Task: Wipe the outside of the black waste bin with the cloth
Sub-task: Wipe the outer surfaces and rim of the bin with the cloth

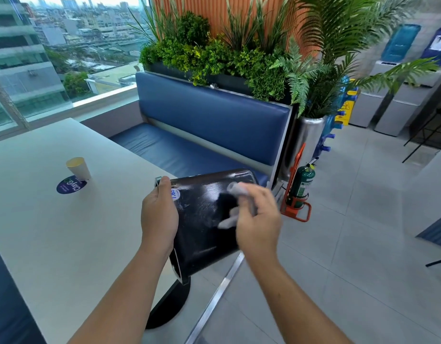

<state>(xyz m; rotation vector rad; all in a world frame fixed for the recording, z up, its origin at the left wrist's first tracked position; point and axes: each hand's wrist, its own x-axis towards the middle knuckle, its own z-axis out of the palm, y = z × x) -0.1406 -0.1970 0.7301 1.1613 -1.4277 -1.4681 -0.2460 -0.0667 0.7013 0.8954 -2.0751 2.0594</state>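
Two firm holds: black waste bin [204,234] clamped by the left hand [159,219], cloth [235,188] bunched in the right hand [258,217]. Overlapping strokes advised imo, with the bin kept steady.

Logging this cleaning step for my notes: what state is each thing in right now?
black waste bin: tipped on its side, glossy outside facing up.
cloth: bunched, pressed on the bin's side.
left hand: grips the bin's edge.
right hand: holds the cloth.
paper cup: upright on the table.
fire extinguisher: upright in its orange stand.
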